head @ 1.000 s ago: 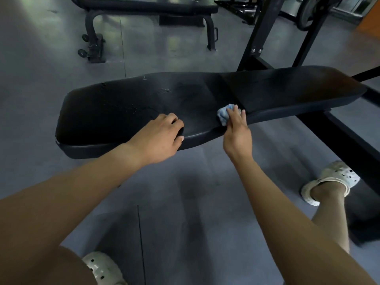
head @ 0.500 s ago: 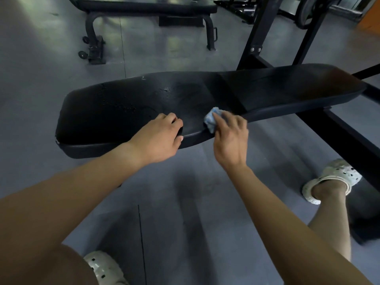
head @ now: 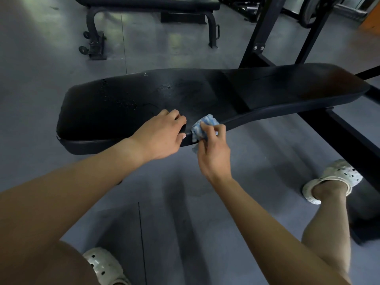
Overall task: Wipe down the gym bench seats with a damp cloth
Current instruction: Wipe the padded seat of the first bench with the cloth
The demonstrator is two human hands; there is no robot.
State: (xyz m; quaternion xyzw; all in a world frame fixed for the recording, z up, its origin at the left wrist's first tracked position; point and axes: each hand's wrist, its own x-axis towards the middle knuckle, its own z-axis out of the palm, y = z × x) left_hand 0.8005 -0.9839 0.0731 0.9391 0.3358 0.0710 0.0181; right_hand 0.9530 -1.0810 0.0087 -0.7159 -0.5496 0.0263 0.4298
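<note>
A long black padded bench seat (head: pixel 127 103) runs across the middle of the view, with worn, flaking patches near its left end. My left hand (head: pixel 162 136) grips the seat's near edge, fingers curled over the top and thumb on the side. Just to its right, my right hand (head: pixel 213 149) holds a crumpled light blue cloth (head: pixel 202 125) against the same near edge. The cloth drapes over the rim and a corner hangs below it.
A black steel frame (head: pixel 261 33) rises behind the bench and its base beam (head: pixel 337 132) runs along the floor at right. A second bench (head: pixel 144 5) with wheels stands at the back. My feet in white clogs (head: pixel 337 177) stand on the grey floor.
My right hand has slid the cloth leftward along the near edge, from the seam between the pads to right beside my left hand. My left hand has stayed put.
</note>
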